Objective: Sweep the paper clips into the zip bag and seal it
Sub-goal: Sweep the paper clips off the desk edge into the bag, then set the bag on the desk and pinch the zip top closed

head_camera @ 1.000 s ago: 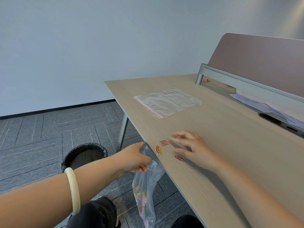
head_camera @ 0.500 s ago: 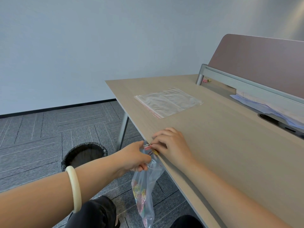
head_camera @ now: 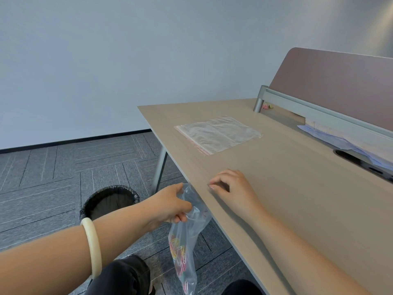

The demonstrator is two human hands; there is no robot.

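A clear zip bag [head_camera: 187, 241] hangs below the left edge of the wooden desk [head_camera: 297, 199], its mouth held open against that edge. My left hand [head_camera: 170, 204] grips the bag's top. Several coloured paper clips [head_camera: 179, 255] lie in the bag's lower part. My right hand [head_camera: 231, 187] rests on the desk just right of the bag's mouth, fingers curled with their tips on the wood, holding nothing that I can see. No loose clips show on the desk near the hands.
A second empty zip bag [head_camera: 217, 134] lies flat farther back on the desk. A black-lined waste bin [head_camera: 109, 201] stands on the carpet left of the desk. A partition [head_camera: 340, 86], papers [head_camera: 331, 137] and small binder clips [head_camera: 266, 106] line the desk's right side.
My right hand swept the loose clips left over the desk edge into the bag, then drew back a little onto the desk. My left hand kept holding the bag's mouth.
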